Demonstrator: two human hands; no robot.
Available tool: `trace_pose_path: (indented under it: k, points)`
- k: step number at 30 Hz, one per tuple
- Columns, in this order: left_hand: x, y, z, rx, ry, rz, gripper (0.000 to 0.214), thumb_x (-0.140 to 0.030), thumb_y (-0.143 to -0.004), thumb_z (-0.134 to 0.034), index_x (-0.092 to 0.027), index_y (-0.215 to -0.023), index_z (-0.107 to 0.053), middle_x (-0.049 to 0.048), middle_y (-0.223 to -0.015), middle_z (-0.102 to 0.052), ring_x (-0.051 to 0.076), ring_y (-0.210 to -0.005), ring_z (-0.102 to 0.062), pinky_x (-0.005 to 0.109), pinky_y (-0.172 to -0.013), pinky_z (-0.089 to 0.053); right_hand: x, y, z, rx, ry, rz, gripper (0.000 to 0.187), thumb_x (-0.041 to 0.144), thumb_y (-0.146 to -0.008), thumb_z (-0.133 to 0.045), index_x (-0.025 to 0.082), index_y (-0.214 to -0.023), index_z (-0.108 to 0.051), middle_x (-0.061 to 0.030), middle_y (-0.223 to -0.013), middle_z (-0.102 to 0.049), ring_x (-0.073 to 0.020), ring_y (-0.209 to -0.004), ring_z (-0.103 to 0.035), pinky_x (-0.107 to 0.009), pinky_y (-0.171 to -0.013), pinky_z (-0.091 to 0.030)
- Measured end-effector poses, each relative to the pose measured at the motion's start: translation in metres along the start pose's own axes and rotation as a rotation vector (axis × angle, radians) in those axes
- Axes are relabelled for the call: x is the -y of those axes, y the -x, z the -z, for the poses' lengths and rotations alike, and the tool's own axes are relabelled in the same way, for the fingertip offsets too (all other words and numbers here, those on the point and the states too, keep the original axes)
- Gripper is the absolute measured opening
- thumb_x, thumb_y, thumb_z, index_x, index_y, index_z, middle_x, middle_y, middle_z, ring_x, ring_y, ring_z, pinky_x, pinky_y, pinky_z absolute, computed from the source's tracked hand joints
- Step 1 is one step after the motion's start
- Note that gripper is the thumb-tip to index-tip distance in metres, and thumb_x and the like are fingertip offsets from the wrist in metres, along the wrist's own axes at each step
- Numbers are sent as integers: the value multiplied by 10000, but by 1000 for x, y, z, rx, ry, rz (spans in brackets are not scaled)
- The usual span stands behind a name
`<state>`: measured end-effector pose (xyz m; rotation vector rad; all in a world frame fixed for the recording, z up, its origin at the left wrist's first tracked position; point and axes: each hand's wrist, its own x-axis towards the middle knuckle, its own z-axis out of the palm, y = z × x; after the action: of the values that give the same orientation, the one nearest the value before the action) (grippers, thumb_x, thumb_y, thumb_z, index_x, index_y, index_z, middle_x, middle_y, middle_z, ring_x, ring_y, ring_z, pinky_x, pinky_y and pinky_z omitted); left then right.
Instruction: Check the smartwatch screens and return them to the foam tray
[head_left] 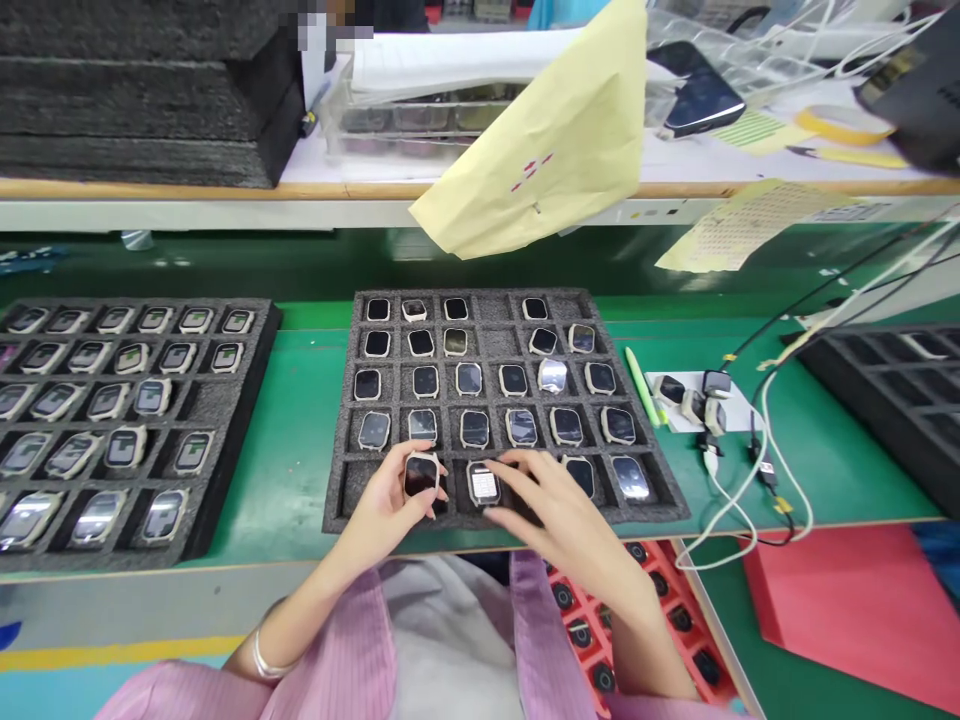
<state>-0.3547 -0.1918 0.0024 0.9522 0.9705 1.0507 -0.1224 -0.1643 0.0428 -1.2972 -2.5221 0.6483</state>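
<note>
My left hand (pixel 397 492) is closed around a square smartwatch head (pixel 421 476) with a dark screen and a pale metal case, over the front row of the foam tray (pixel 335 490). Beside it, my right hand (pixel 551 500) has thumb and forefinger at the lower and upper edges of another smartwatch (pixel 484 484), whose screen shows a lit white page. That watch is at a front-row compartment; whether it is lifted cannot be told. Several dark-screened watches fill most other compartments, and my right hand partly covers one slot.
Left stands a second foam tray (pixel 217 480) of watches; right, another dark tray (pixel 870 385). A green pen (pixel 640 385), small watches on a white card (pixel 694 402) and cables (pixel 776 450) lie nearby. Yellow paper (pixel 555 140) hangs from the shelf. Below is a red tray (pixel 645 575).
</note>
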Motion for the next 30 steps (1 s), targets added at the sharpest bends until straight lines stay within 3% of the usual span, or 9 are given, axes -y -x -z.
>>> trace_pose_path:
  k: [2,5,11,18,21,24,27,30]
  points:
    - [0,-1,-2,-26,-69,25,495,-207,-809,-633,-221,-1258,-426,32,-950,-554,137,-744,-574,212,-583,-464,-4,8,0,-81,123,-110,291,321,-982,-429,168,-1163,-597,-127,-1020,-584,-280,-939,-574,-459,-851,-496]
    - [0,-2,-5,-74,-198,36,461,-203,-790,-646,-208,-1222,-484,6,-874,-530,122,-695,-516,214,-605,-431,-6,18,-7,-158,300,-239,357,325,-1000,-335,145,-1102,-625,-125,-846,-553,-292,-803,-567,-424,-706,-513]
    - [-3,-6,-15,-33,-345,6,376,-180,-811,-581,-214,-1179,-512,-15,-825,-518,125,-691,-486,226,-644,-399,3,20,-26,-258,414,-333,395,385,-1007,-305,135,-1153,-573,-146,-902,-517,-291,-790,-557,-389,-670,-513]
    - [-5,-6,-12,-11,-534,-39,395,-123,-768,-540,-188,-1157,-524,-11,-816,-549,146,-720,-508,243,-687,-389,0,13,-38,-229,383,-382,438,370,-1017,-258,76,-1179,-540,-154,-902,-541,-277,-677,-615,-375,-576,-506]
    - [-5,-3,-5,-35,-558,-48,383,-137,-774,-540,-192,-1153,-526,-9,-827,-564,147,-719,-519,240,-671,-393,-8,14,-35,-284,201,-381,479,478,-994,-315,103,-1178,-549,-120,-876,-553,-250,-638,-607,-368,-561,-500]
    - [-6,-3,3,-79,-574,-63,412,-162,-776,-560,-201,-1184,-514,-11,-834,-575,143,-706,-521,244,-669,-403,-15,15,-28,-321,-110,-354,426,531,-934,-469,151,-1042,-630,-41,-730,-528,-191,-552,-540,-335,-550,-484]
    - [-7,-5,9,-98,-575,-52,452,-184,-774,-582,-206,-1217,-498,-3,-871,-595,137,-682,-522,238,-634,-408,-15,11,-20,-377,-474,-297,276,466,-893,-585,197,-890,-644,-69,-833,-584,-212,-738,-596,-299,-604,-503]
    - [-8,-7,8,-95,-545,-43,456,-187,-768,-593,-204,-1214,-501,20,-944,-616,152,-747,-558,233,-629,-424,-4,2,-16,-481,-835,-302,176,396,-915,-582,221,-926,-571,-96,-1015,-643,-233,-901,-631,-284,-632,-528]
